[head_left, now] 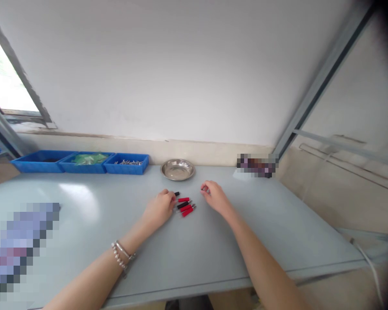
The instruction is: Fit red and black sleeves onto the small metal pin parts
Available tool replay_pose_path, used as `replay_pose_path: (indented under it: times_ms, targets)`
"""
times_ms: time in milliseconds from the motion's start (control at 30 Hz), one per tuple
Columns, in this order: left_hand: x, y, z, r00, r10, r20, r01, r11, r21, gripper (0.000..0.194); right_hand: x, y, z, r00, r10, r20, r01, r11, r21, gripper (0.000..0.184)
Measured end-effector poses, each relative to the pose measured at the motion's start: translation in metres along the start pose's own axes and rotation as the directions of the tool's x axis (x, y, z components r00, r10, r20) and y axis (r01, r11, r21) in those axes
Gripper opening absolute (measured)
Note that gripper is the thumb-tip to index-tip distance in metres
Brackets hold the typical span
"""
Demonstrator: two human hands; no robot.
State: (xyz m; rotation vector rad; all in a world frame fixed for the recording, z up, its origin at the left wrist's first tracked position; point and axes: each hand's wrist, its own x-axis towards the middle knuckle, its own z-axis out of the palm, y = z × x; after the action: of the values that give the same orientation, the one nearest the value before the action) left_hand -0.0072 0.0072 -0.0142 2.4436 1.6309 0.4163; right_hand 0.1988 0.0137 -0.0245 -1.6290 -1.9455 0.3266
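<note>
My left hand (161,206), with a bracelet at its wrist, is low over the table, its fingers closed. From its fingertips sticks out a short black pen-like piece (177,193). Right beside these fingers lies a small group of similar pieces with shiny tips, among them a red piece (183,199), a black piece (183,205) and another red piece (188,211). My right hand (212,196) is held to the right of the group, thumb and fingers pinched together. Something small and dark may be at its fingertips, too small to name.
A round metal dish (177,170) stands at the back near the wall. To its left are blue bins: one with small metal parts (126,168), one with a green bag (89,159), one further left (42,165). Blurred-out items lie at left and back right.
</note>
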Motion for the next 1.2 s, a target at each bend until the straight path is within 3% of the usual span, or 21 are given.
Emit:
replay_pose_path:
  times_ms: [200,367,867,1200]
  targets:
    - [-0.002,0.003,-0.005,0.994,0.006,-0.109,-0.009,1.000,-0.024,0.019,-0.001,-0.007,-0.002,1.000,0.007,-0.015,-0.002,0.949,0.316,0.004]
    - [-0.001,0.004,-0.005,0.976,0.050,-0.212,-0.073,0.992,-0.105,0.018,-0.003,-0.014,-0.003,0.999,0.003,0.044,-0.023,0.885,0.464,0.006]
    - [-0.001,0.005,-0.004,0.968,0.076,-0.239,-0.116,0.981,-0.159,0.019,-0.003,-0.016,-0.006,0.986,0.033,0.166,-0.140,0.713,0.687,0.014]
    - [-0.002,0.005,-0.004,0.972,0.085,-0.219,-0.115,0.985,-0.128,0.019,-0.005,-0.021,-0.010,0.981,0.031,0.192,-0.161,0.680,0.715,0.015]
